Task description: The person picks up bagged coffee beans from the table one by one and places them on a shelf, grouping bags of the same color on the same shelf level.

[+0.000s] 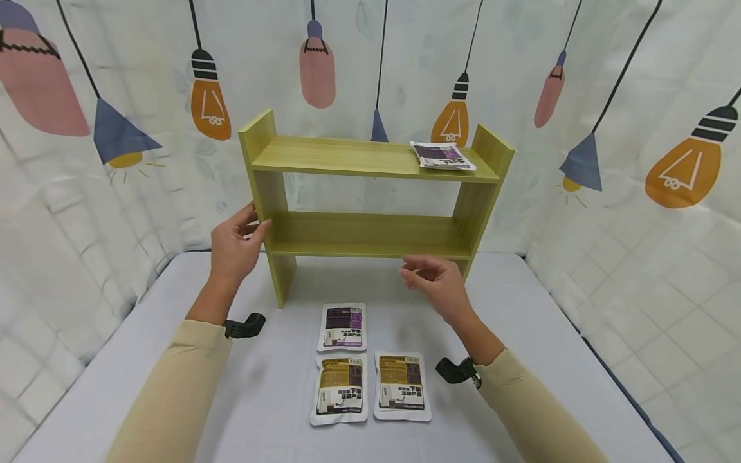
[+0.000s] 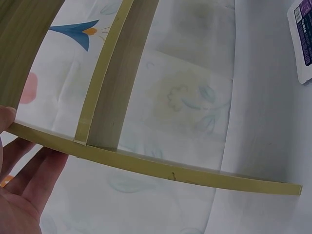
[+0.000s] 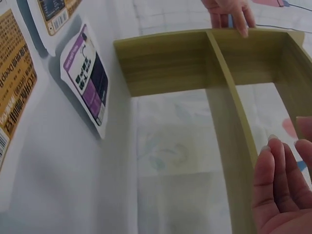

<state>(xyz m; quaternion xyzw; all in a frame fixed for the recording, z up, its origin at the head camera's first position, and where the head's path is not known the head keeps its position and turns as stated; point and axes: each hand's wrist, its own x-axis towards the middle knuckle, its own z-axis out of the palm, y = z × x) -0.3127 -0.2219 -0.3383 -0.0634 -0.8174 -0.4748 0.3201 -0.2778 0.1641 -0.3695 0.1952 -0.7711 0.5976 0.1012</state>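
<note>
A green wooden two-tier shelf (image 1: 370, 157) stands at the back of the table. My left hand (image 1: 234, 244) grips its left side panel, thumb on the front edge and fingers around the outer side; those fingers (image 3: 229, 12) show over the panel in the right wrist view. My right hand (image 1: 434, 283) hovers just below the lower board's front edge, fingers relaxed, holding nothing. A purple packet (image 1: 442, 155) lies on the top board at its right end. On the table in front lie another purple packet (image 1: 343, 326) and two brown packets (image 1: 340, 390) (image 1: 402, 386).
The table (image 1: 521, 334) is covered with a pale grey cloth; its edges run down both sides. A curtain printed with lamps and bulbs (image 1: 637, 128) hangs close behind and around the table.
</note>
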